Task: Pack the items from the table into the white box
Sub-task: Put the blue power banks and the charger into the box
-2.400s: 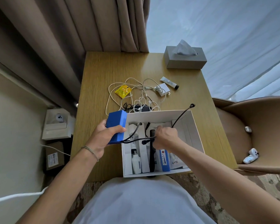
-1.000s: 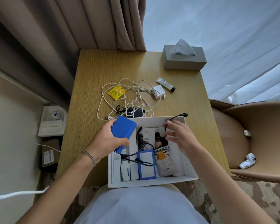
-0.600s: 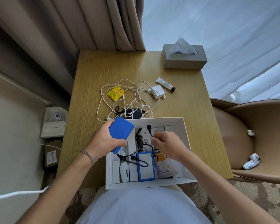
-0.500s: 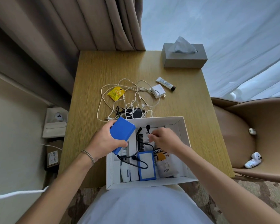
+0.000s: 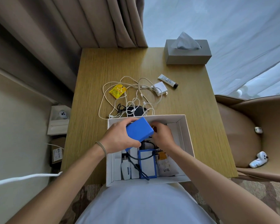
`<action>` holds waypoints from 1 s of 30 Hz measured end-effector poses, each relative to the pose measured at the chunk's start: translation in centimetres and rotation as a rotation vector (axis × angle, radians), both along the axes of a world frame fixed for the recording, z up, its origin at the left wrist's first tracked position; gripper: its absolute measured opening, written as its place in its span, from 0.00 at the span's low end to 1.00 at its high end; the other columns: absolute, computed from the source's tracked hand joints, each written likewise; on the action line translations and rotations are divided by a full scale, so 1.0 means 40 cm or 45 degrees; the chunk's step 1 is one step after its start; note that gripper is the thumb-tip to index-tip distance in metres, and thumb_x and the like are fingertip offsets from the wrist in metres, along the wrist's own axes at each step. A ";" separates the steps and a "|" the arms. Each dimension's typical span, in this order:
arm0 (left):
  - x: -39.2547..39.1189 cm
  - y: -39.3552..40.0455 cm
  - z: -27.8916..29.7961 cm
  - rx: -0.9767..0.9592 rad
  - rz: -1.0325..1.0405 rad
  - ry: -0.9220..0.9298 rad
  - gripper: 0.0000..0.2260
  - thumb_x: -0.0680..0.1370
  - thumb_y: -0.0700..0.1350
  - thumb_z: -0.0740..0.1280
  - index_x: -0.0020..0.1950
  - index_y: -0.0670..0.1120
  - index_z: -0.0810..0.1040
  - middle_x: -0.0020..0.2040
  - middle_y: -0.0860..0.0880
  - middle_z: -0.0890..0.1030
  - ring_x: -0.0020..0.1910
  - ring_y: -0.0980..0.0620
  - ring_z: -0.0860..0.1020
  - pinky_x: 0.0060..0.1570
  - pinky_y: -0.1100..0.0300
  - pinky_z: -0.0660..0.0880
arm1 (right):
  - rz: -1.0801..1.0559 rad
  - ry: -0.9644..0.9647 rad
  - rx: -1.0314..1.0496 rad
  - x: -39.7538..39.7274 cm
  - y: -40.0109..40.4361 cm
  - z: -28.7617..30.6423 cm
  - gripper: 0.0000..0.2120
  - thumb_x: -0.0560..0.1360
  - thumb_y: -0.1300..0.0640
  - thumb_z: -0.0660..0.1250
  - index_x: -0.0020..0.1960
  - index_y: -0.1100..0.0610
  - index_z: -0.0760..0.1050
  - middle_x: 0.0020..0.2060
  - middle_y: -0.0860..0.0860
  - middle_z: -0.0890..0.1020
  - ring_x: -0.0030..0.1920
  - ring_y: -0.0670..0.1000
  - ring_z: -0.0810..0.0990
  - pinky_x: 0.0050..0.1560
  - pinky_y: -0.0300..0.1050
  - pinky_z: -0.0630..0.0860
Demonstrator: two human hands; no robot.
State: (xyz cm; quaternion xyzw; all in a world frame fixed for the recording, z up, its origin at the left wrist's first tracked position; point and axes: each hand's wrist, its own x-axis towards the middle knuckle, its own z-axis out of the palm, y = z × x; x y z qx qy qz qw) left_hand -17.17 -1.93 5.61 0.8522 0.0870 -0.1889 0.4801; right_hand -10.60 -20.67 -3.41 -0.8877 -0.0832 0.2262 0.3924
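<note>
The white box lies at the table's near edge, holding small bottles, a blue-framed item, a sachet and a black cable. My left hand grips a blue block above the box's far left part. My right hand is inside the box beside the block with its fingers curled; what they hold is hidden. On the table lie a tangle of white cables, a yellow sachet, a white charger, a small tube and a black item.
A grey tissue box stands at the table's far right corner. A tan chair with small white objects on its seat is to the right. Curtains hang behind the table. A small white stand sits on the floor at left.
My left hand has carried the blue block rightward over the box's interior. My right hand has moved up beside it, and the black cable's free end has dropped out of sight.
</note>
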 end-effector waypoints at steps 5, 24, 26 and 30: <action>0.043 -0.057 -0.042 0.037 -0.038 -0.038 0.34 0.58 0.52 0.77 0.62 0.61 0.70 0.55 0.59 0.78 0.49 0.56 0.79 0.44 0.61 0.79 | -0.242 0.485 0.578 0.016 -0.018 0.057 0.10 0.80 0.61 0.65 0.50 0.50 0.83 0.41 0.46 0.88 0.43 0.46 0.85 0.42 0.39 0.80; 0.069 -0.133 -0.177 0.486 -0.292 -0.214 0.33 0.70 0.44 0.77 0.73 0.51 0.70 0.68 0.48 0.76 0.65 0.46 0.76 0.63 0.50 0.75 | -0.488 0.565 0.416 -0.018 -0.085 0.066 0.21 0.79 0.66 0.67 0.71 0.60 0.72 0.51 0.53 0.83 0.47 0.50 0.84 0.44 0.40 0.82; 0.070 -0.134 -0.178 0.506 -0.304 -0.224 0.31 0.71 0.45 0.77 0.72 0.50 0.71 0.68 0.48 0.77 0.65 0.46 0.76 0.63 0.51 0.75 | -0.369 0.365 0.172 -0.027 -0.087 0.078 0.20 0.79 0.62 0.66 0.70 0.55 0.74 0.50 0.47 0.82 0.47 0.46 0.82 0.45 0.36 0.78; 0.050 -0.126 -0.152 0.582 -0.354 -0.388 0.20 0.76 0.44 0.72 0.67 0.47 0.77 0.64 0.48 0.77 0.61 0.46 0.76 0.59 0.51 0.76 | -0.164 -0.034 -0.220 -0.064 -0.109 0.105 0.10 0.78 0.55 0.66 0.56 0.48 0.82 0.46 0.43 0.82 0.42 0.45 0.80 0.46 0.45 0.79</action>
